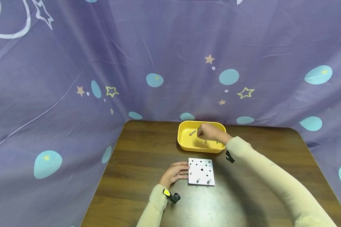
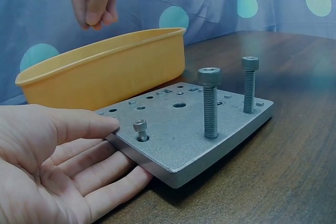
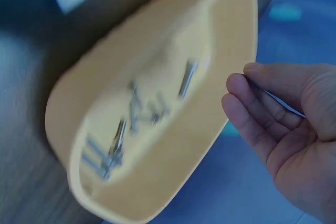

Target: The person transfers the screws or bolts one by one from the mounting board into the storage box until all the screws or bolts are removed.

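Observation:
A flat metal plate with holes (image 1: 200, 172) lies on the table. My left hand (image 1: 176, 172) grips its left edge, thumb at the top edge and fingers along the side in the left wrist view. Two long socket-head screws (image 2: 210, 106) stand upright in the plate, and a small socket-head screw (image 2: 140, 129) sits in a hole near my thumb. Above the yellow tray (image 1: 200, 148) is my right hand (image 1: 210, 131). Its thumb and curled fingertips (image 3: 239, 85) meet, with no object visible between them. Several loose screws (image 3: 187, 78) lie in the tray.
The wooden table (image 1: 142, 157) meets a purple patterned cloth (image 1: 170, 63) behind the tray and at the sides. The tray stands just beyond the plate, its raised wall (image 2: 110, 72) facing it.

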Available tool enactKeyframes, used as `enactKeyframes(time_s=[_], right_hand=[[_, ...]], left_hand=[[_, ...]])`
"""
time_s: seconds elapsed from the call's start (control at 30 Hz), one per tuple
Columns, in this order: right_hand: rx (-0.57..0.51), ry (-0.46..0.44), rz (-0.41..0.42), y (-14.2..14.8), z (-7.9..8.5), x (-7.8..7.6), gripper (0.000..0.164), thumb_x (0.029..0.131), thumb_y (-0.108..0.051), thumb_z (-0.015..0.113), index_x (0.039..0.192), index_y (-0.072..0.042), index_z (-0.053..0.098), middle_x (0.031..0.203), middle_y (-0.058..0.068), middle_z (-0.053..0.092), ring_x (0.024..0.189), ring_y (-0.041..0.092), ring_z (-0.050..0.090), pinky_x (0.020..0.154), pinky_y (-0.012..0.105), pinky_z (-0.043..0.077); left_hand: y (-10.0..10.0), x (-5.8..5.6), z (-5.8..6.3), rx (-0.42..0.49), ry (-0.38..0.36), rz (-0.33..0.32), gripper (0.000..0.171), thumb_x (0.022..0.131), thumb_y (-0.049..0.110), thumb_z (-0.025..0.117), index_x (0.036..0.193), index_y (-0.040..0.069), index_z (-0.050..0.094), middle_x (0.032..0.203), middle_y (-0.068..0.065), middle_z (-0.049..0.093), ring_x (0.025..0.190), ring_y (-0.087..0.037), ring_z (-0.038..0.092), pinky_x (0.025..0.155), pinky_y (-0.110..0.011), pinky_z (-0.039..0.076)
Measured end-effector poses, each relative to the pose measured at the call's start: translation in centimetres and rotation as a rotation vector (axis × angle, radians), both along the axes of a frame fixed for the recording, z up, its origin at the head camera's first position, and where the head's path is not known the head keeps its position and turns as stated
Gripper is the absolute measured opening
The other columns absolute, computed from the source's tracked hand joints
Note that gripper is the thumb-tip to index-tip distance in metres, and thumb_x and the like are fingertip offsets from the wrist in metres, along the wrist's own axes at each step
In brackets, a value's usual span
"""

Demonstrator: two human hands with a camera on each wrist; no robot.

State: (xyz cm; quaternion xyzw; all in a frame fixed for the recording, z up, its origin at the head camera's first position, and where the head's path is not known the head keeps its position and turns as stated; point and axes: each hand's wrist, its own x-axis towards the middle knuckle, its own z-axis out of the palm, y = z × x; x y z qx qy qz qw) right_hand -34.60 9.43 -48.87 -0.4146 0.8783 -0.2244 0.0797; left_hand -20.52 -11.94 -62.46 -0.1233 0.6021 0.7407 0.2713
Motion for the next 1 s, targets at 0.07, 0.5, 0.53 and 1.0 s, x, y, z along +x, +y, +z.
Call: enactKeyframes(time_s=[0.07, 0.5, 0.53, 1.0], right_hand=[[-0.002, -0.019, 0.042, -0.7, 0.2, 1.7, 0.019, 0.088, 0.007, 0.070, 0.071, -0.003, 0.070, 0.065, -0.001, 0.060, 0.061, 0.005, 0.044, 0.058, 0.021, 0.040], [0.136, -0.073, 0.228, -3.7, -1.8, 9.0, 0.003, 0.086, -0.002, 0.076, 0.087, -0.003, 0.079, 0.081, 0.004, 0.077, 0.069, 0.006, 0.066, 0.064, 0.017, 0.055], [0.152, -0.069, 0.233, -3.8, -2.1, 9.2, 0.002, 0.086, -0.003, 0.077, 0.088, -0.003, 0.079, 0.081, 0.004, 0.077, 0.070, 0.007, 0.067, 0.065, 0.018, 0.056], [0.314, 0.014, 0.073, -5.4, -4.7, 11.6, 0.029, 0.076, -0.016, 0.088, 0.057, -0.014, 0.066, 0.055, -0.005, 0.062, 0.050, 0.006, 0.045, 0.048, 0.024, 0.045]], left_hand=[[0.0, 0.1, 0.1, 0.000, 0.011, -0.008, 0.049, 0.097, 0.005, 0.065, 0.141, -0.009, 0.052, 0.117, -0.013, 0.071, 0.102, -0.023, 0.071, 0.092, -0.047, 0.061], [0.0, 0.2, 0.3, 0.023, 0.040, -0.042, 0.045, 0.101, 0.003, 0.055, 0.143, -0.011, 0.049, 0.136, -0.026, 0.061, 0.115, -0.030, 0.067, 0.096, -0.049, 0.060], [0.0, 0.2, 0.2, 0.022, 0.044, -0.043, 0.044, 0.101, 0.003, 0.055, 0.142, -0.010, 0.050, 0.136, -0.027, 0.062, 0.116, -0.030, 0.067, 0.096, -0.049, 0.059], [0.0, 0.5, 0.4, 0.007, 0.054, -0.028, 0.038, 0.105, 0.004, 0.048, 0.140, -0.011, 0.051, 0.133, -0.031, 0.062, 0.113, -0.036, 0.069, 0.098, -0.052, 0.058]])
